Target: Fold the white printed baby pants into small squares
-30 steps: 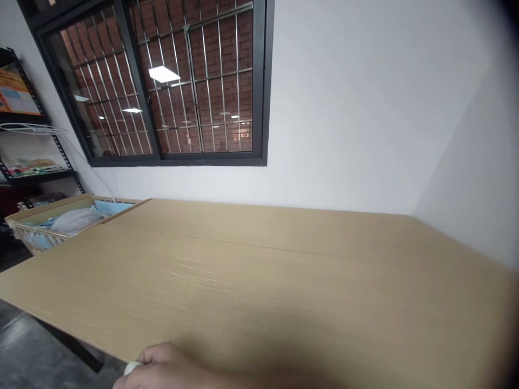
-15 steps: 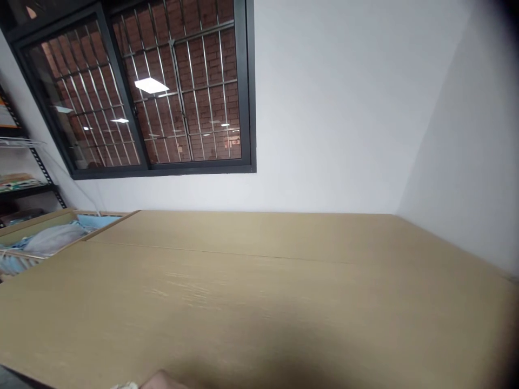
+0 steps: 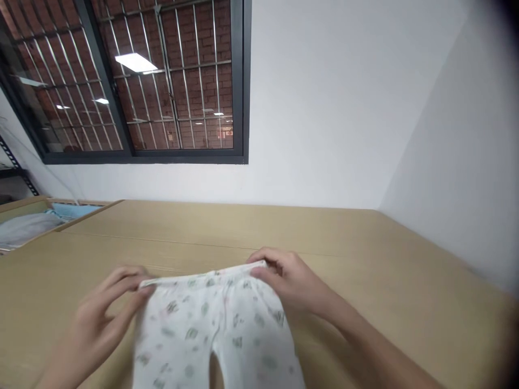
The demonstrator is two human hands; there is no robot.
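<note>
A small pair of white baby trousers (image 3: pixel 211 324) with a faint green and pink print lies on the light wooden table (image 3: pixel 365 254), waistband away from me, legs running off the bottom edge. My left hand (image 3: pixel 103 316) pinches the left end of the waistband between thumb and fingers. My right hand (image 3: pixel 290 281) grips the right end of the waistband, fingers curled over the cloth.
At the far left a shallow box (image 3: pixel 24 224) holds grey and light blue cloth. A barred window (image 3: pixel 133 81) sits in the white wall behind the table. Another white wall runs along the table's right side.
Both hands have come up into view and laid the trousers on the table, holding the waistband. Earlier only one hand showed at the bottom edge. The view has shifted right.
</note>
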